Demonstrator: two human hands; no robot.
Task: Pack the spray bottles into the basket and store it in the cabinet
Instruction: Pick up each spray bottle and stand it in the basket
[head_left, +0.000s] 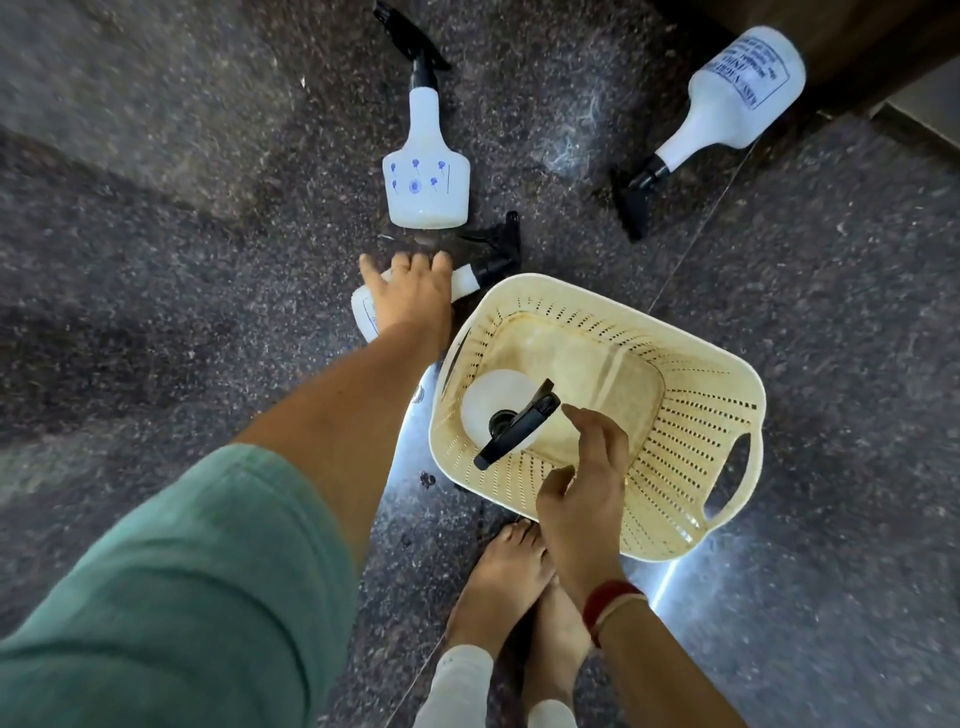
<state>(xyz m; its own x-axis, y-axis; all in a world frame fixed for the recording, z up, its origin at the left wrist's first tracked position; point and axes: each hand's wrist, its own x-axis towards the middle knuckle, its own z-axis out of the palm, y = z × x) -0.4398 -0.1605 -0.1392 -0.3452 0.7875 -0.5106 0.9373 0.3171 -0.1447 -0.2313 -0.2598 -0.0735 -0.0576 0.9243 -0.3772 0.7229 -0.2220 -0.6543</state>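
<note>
On the dark speckled stone floor, near its middle, stands a cream perforated basket with cut-out handles. One white spray bottle with a black trigger head stands upright inside it, against the basket's near-left corner. The right hand hovers beside the trigger head, fingers loosely curled and parted, closed on nothing; whether a fingertip touches the trigger cannot be told. Just beyond the basket's far-left rim, a second spray bottle lies on its side, its black trigger pointing right. The left hand, reaching out of a teal sleeve, lies over that bottle's body with fingers spread across it; whether the grip has closed cannot be told. Farther out lies a floral-printed spray bottle, base toward the basket, nozzle toward the far edge of the floor. Toward the far-right corner lies a printed-label spray bottle, nozzle pointing toward the basket, its base near a wooden cabinet base. Below the basket, two bare feet rest on the floor; a red and pale band circles the right wrist.
</note>
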